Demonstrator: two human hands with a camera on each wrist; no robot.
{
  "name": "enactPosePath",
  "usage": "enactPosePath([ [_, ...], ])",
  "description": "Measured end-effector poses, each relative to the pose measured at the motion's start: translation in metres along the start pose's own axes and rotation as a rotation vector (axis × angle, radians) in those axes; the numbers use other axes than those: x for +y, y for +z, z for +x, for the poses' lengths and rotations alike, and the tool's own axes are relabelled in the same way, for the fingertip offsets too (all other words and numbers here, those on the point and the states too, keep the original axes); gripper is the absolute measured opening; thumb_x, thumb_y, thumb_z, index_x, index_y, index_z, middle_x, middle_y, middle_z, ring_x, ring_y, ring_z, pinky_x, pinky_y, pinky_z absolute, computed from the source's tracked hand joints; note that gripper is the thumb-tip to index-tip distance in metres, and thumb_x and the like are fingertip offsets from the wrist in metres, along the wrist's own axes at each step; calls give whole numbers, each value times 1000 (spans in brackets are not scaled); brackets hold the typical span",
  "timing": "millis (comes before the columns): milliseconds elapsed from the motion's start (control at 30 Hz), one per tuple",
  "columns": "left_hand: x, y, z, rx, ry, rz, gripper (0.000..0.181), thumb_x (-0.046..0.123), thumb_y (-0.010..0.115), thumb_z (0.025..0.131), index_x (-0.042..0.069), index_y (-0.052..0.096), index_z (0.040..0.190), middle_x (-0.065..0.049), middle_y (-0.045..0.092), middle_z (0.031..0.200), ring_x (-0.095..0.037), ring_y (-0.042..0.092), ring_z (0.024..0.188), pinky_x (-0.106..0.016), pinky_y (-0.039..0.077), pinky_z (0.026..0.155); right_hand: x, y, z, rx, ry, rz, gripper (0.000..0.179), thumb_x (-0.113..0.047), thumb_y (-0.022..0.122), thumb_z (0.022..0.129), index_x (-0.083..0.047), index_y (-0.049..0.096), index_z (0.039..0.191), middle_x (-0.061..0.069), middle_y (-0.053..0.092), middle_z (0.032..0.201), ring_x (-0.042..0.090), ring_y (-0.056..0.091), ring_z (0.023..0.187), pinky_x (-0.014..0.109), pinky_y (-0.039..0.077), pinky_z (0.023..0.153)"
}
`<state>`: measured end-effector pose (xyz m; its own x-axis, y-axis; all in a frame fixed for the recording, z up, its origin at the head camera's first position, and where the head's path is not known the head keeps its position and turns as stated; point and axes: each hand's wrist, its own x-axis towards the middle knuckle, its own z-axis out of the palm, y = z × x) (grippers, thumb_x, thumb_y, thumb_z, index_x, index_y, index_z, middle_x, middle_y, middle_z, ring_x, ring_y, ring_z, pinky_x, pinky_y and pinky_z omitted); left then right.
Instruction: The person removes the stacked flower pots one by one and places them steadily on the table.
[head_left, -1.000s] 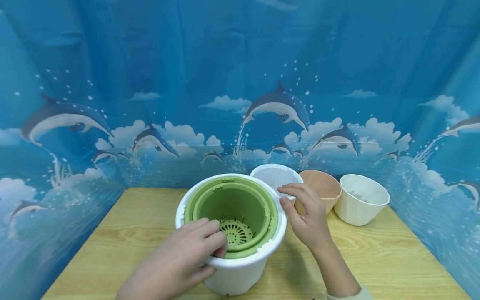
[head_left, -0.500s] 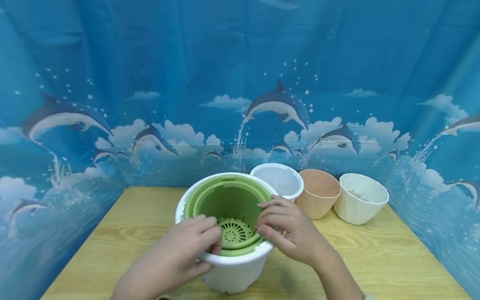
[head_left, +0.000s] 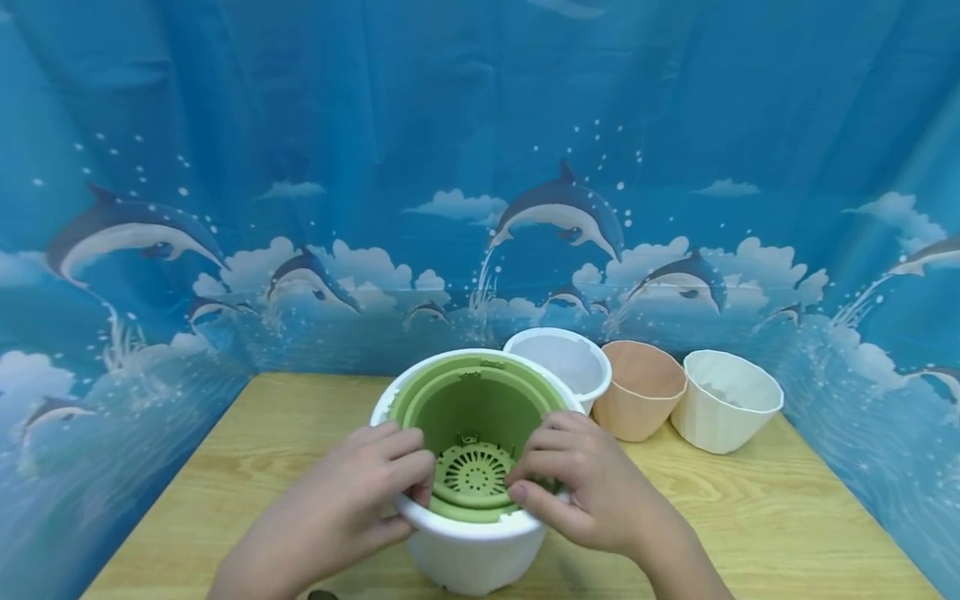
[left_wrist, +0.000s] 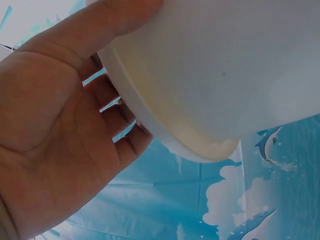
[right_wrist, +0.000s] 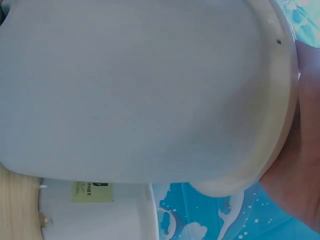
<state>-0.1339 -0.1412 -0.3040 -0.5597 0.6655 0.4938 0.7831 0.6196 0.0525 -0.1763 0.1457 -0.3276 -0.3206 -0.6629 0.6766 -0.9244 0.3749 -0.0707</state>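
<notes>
A large white flowerpot [head_left: 476,562] stands on the table with green flowerpots [head_left: 517,392] nested inside it, their rims one within another. The innermost has a slotted bottom. My left hand [head_left: 367,492] grips the white rim at the near left, its thumb against the outer wall, as the left wrist view shows, and its fingers bent over the rim. At the near right, my right hand [head_left: 592,487] has its fingers curled over the rims, and thumb and fingertips pinch the green edge. Part of that contact is hidden. In the right wrist view the white outer wall fills most of the picture.
A smaller white pot [head_left: 558,358], a terracotta-coloured pot [head_left: 637,400] and a cream pot [head_left: 720,417] stand in a row behind to the right. A small dark thing [head_left: 322,595] shows at the bottom edge. The dolphin-print curtain [head_left: 480,125] hangs behind the wooden table [head_left: 810,533].
My right hand has come left and down from above the small white pot onto the near right rim of the nested pots. The pots have shifted slightly right; my left hand keeps its grip.
</notes>
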Motion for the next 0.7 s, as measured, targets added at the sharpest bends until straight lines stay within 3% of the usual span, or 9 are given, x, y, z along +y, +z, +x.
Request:
enactPosePath([
  [233,-2,1,1,20,-17,32,40,15,84,65,30,51,81,21,45,84,-1,42,81,-26,44,73,-8,-5,1,-70,12,-36,8,-33,64,93,-34,71,91,-23,61,91,-1,54,90,25,45,85],
  [467,0,2,2,16,-10,45,40,16,85,66,30,50,81,22,45,85,-1,42,82,-26,44,72,-11,-8,0,-183,59,-58,18,-36,58,97,-34,72,109,-26,66,95,-3,57,88,32,45,89],
  [700,2,2,3,-11,-18,45,36,22,86,71,30,54,84,21,47,89,-3,42,84,-26,44,74,-11,-7,-1,-197,62,-65,14,-36,58,97,-35,72,103,-26,64,92,-2,57,88,33,44,90],
])
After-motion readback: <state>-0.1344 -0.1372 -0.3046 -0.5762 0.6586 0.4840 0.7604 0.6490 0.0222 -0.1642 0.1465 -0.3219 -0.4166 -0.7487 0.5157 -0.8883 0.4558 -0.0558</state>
